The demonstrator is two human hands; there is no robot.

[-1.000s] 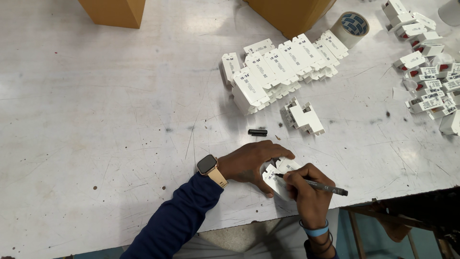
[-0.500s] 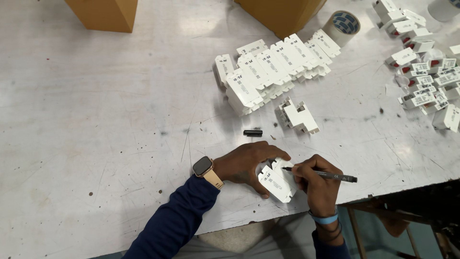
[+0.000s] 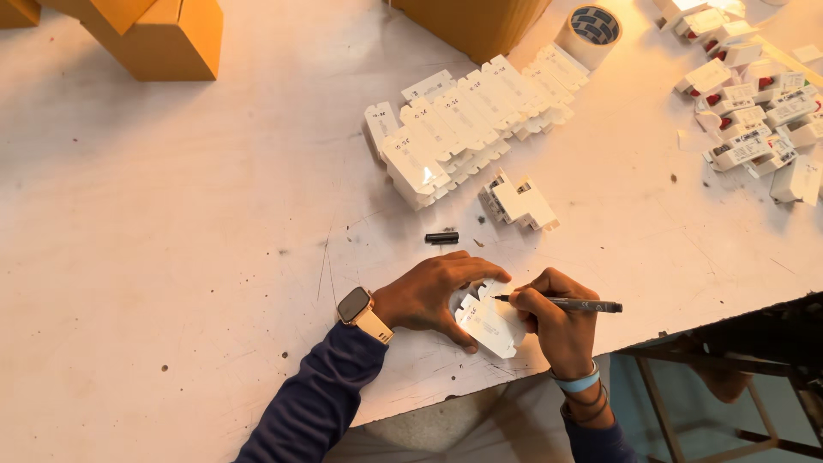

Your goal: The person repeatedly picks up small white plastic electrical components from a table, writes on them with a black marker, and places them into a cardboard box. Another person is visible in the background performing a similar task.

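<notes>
Head view looks down on a white, scuffed table (image 3: 171, 257). Near its front edge the left hand (image 3: 429, 296) has its grip clamped on a white plastic part (image 3: 490, 324), thumb below and fingers over its top edge, holding it flat against the table. Just right of that grip, the right hand (image 3: 553, 321) has its grip closed around a black pen (image 3: 561, 303), whose tip touches the upper face of the part. A smartwatch (image 3: 356, 306) sits on the left wrist and a blue band (image 3: 577, 381) on the right.

Just beyond the left grip lies a small black cap (image 3: 441, 237); a little farther, a pair of white parts (image 3: 519, 203), then a long row of white parts (image 3: 471, 120) packed side by side. Far beyond and to the right are a roll of tape (image 3: 590, 33) and a loose heap of white parts with red marks (image 3: 754, 111). Cardboard boxes (image 3: 163, 34) stand at the far edge; what they hold cannot be seen.

Compared with half a second ago, both grips hold the same part and pen in nearly the same spot; the pen tip has shifted only slightly across the part.
</notes>
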